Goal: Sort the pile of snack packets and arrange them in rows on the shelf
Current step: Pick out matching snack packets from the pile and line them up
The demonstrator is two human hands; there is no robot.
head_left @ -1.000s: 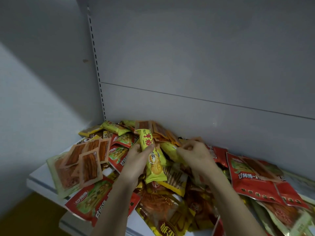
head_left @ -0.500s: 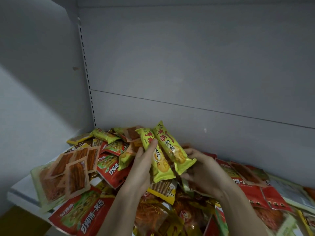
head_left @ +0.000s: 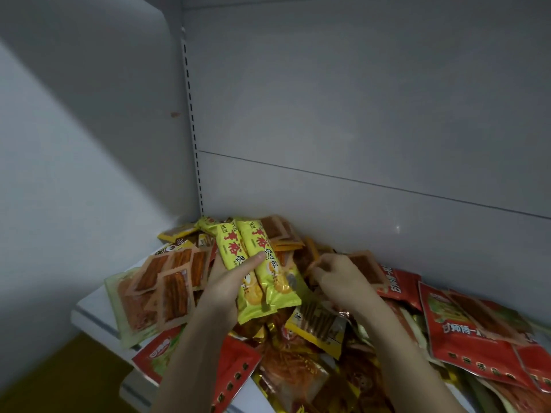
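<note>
Two long yellow-green plastic biscuit packets [head_left: 259,272] are being held side by side in the left hand [head_left: 226,289], with the thumb curled across their fronts and the other fingers wrapped behind them; the pair is being kept lifted just above the heap. The right hand [head_left: 338,277] is being lowered into the heap just beside them, its fingers curled among small orange square packets [head_left: 362,265]; whether one of those is actually being pinched cannot be told, since the fingertips are hidden.

The mixed pile of snack packets [head_left: 301,347] is lying spread over the white metal shelf [head_left: 89,315], pushed up against the grey back panel [head_left: 357,114]. Clear packets of orange-brown strips [head_left: 162,290] are overlapping at the left, large red foil packets [head_left: 465,332] are lying at the right, and gold and yellow wrappers are tangled in the middle.

Judged from this, the task is being carried out at an early stage: one kind is being gathered in the hand, yet no row is being formed anywhere on the shelf. Nearly all of the sorting is being left, along with the whole arranging, and little bare shelf is being shown where a row could be laid.
</note>
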